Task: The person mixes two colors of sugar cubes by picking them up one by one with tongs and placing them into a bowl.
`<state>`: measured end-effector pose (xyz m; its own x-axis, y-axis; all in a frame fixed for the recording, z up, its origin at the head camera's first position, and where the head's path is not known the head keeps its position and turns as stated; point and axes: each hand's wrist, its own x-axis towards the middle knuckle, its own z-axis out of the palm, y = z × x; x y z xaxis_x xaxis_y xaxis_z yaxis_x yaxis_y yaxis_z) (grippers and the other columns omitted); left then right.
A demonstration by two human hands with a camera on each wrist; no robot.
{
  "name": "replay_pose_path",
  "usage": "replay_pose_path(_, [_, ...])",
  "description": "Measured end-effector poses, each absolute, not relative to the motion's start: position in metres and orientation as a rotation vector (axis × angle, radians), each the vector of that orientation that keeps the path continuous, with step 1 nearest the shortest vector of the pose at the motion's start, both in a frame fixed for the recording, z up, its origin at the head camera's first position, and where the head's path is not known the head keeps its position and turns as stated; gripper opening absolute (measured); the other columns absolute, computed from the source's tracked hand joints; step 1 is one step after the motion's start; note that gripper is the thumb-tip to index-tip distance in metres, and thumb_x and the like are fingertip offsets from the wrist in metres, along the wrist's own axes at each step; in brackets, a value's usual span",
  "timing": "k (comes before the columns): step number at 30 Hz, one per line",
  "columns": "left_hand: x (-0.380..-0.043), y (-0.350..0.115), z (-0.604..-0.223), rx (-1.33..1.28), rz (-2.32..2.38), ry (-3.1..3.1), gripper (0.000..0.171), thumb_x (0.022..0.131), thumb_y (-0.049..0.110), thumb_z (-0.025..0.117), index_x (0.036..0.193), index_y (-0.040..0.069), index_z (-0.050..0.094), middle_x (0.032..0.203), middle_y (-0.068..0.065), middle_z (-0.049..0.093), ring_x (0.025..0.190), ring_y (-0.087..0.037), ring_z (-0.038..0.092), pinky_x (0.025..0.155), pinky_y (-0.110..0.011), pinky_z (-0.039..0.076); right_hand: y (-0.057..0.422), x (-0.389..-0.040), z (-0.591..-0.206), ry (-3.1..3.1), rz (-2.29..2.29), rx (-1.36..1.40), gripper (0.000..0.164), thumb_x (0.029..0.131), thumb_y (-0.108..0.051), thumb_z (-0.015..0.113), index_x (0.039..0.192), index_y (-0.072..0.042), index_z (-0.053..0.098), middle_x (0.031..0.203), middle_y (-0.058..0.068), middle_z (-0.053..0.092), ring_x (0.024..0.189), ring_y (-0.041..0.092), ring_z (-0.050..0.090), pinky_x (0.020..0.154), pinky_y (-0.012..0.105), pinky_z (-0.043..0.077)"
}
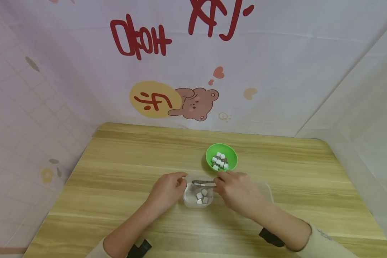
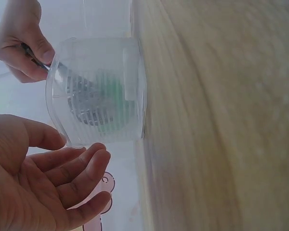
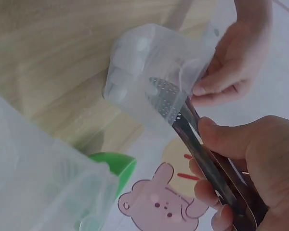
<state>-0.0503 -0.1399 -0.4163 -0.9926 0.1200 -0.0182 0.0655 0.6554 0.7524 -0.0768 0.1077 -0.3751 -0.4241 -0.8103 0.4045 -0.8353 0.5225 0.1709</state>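
A small clear plastic tub [image 1: 187, 200] with several white cubes [image 1: 204, 200] in it stands on the table. My left hand [image 1: 167, 189] is at the tub's left side, its thumb and fingers touching near the rim; in the left wrist view its fingers are loosely bent. My right hand [image 1: 234, 188] grips metal tongs [image 3: 195, 144], whose perforated heads reach down inside the tub. Whether a cube sits between those heads I cannot tell. Just behind stands a green bowl [image 1: 233, 157], holding several more white cubes [image 1: 218, 162].
A larger clear container [image 1: 268, 190] stands to the right, partly hidden by my right hand and forearm. The wood-grain table [image 1: 129, 157] ends at a white printed backdrop [image 1: 271, 71] with a cartoon bear. Similar sheets hang at both sides.
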Motion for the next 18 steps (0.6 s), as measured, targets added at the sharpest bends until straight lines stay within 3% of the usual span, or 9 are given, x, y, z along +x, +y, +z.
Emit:
replay_pose_path(4, [-0.050, -0.140, -0.417, 0.157, 1.276, 2.796, 0.032, 0.099, 0.011, 0.060, 0.126, 0.001, 0.074, 0.099, -0.008, 0.075, 0.057, -0.010, 0.050, 0.055, -0.030, 0.044, 0.115, -0.080, -0.372, -2.326, 0.185, 1.306, 0.026, 0.076, -0.016, 0.093, 0.079, -0.011, 0.068, 0.074, -0.004, 0.053, 0.058, 0.009, 0.047, 0.047, 0.022, 0.043])
replay_pose_path(12, [-0.051, -0.140, -0.417, 0.164, 1.272, 2.801, 0.031, 0.099, 0.010, 0.059, 0.125, 0.001, 0.074, 0.099, -0.008, 0.075, 0.060, -0.010, 0.051, 0.058, -0.030, 0.046, 0.132, -0.088, -0.361, -2.313, 0.461, 1.226, 0.018, 0.079, -0.013, 0.090, 0.092, -0.007, 0.079, 0.087, -0.001, 0.071, 0.065, 0.009, 0.062, 0.053, 0.025, 0.051])
replay_pose_path(14, [-0.050, -0.140, -0.417, 0.163, 1.268, 2.801, 0.031, 0.099, 0.010, 0.059, 0.125, 0.001, 0.074, 0.100, -0.008, 0.075, 0.061, -0.010, 0.052, 0.058, -0.030, 0.046, 0.137, -0.092, -0.359, -2.299, 0.508, 1.198, 0.018, 0.091, -0.022, 0.083, 0.093, -0.005, 0.079, 0.089, 0.001, 0.072, 0.065, 0.010, 0.063, 0.053, 0.025, 0.051])
replay_pose_path(18, [-0.050, -0.140, -0.417, 0.155, 1.275, 2.787, 0.032, 0.100, 0.011, 0.060, 0.127, 0.001, 0.073, 0.102, -0.009, 0.075, 0.060, -0.010, 0.051, 0.057, -0.030, 0.045, 0.149, -0.099, -0.356, -2.257, 0.562, 1.120, 0.044, 0.106, -0.042, 0.060, 0.094, -0.004, 0.080, 0.089, 0.003, 0.073, 0.062, 0.011, 0.062, 0.050, 0.024, 0.047])
